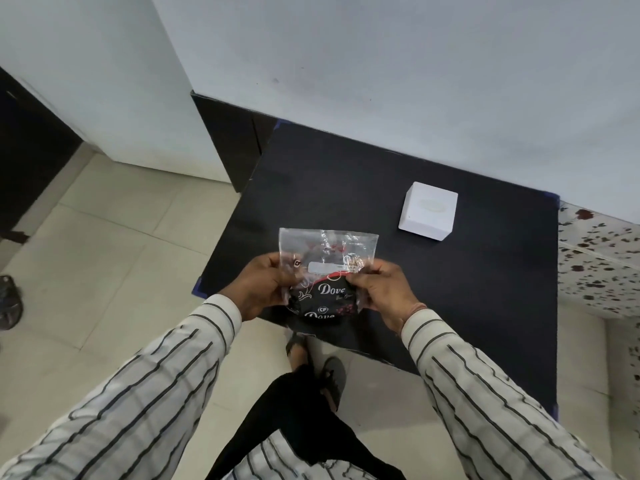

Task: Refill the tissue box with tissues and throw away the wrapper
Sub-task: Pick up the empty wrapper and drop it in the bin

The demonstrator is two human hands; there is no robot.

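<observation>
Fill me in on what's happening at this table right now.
A person in a striped shirt stands at a black table and holds a clear plastic tissue pack with "Dove" printing in both hands: left hand on its left edge, right hand on its right. The pack is above the table's near edge. A white tissue box sits further back on the table, untouched. No tissues are out of the pack yet.

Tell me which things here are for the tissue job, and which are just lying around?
For the job: the wrapper, held by the left hand and right hand; the white tissue box on the black table.

Just lying around: the sandal on the floor.
</observation>
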